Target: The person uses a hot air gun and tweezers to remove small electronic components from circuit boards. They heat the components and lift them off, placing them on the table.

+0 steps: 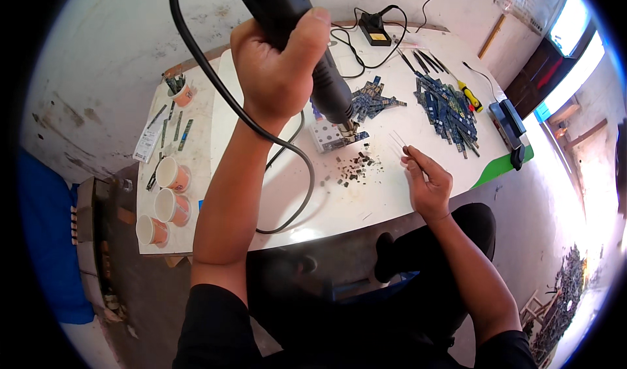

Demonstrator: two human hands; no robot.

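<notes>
Hands (277, 75) (431, 185) apart, left higher

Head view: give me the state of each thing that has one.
Heat gun, held in left hand, nozzle down
Tweezers, held in right hand, tips apart
Back cup, upright, holding strips
Front cups, uncovered
Boards, heaped
Dark chips, scattered
Screwdriver, lying flat

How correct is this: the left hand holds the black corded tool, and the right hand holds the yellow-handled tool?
Not quite. In the head view, the right hand holds thin tweezers; the yellow-handled tool lies on the white table. The left hand does hold the black corded tool.
</notes>
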